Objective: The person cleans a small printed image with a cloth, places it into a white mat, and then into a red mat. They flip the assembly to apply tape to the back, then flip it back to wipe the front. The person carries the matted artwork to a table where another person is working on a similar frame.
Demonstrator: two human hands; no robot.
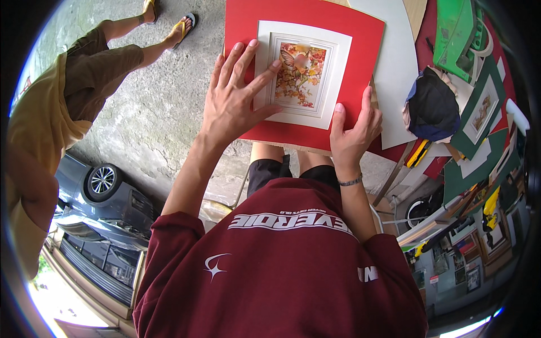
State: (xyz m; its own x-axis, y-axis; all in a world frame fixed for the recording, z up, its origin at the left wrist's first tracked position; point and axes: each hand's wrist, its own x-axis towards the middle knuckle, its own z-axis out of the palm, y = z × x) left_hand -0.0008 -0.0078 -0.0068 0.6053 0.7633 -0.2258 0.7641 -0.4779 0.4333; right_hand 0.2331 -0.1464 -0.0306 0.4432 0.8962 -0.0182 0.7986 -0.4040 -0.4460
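A red picture mat (363, 42) lies before me, with a white inner mat (338, 73) set in its window. Inside that is a small picture (313, 84) of orange and red foliage with a winged figure. My left hand (234, 98) rests flat over the left side, fingers spread, its tips reaching the white mat and the picture's edge. At the lower right corner my right hand (356, 132) grips the red mat, thumb on top and fingers along the edge; the fingers' undersides are hidden.
White board (397, 73) lies beneath and right of the mat. Farther right are a dark cap (434, 107), a green plastic piece (451, 34), a yellow-and-black cutter (418, 153) and a green-matted picture (482, 115). A person (79, 84) stands at left, near a parked car (112, 208).
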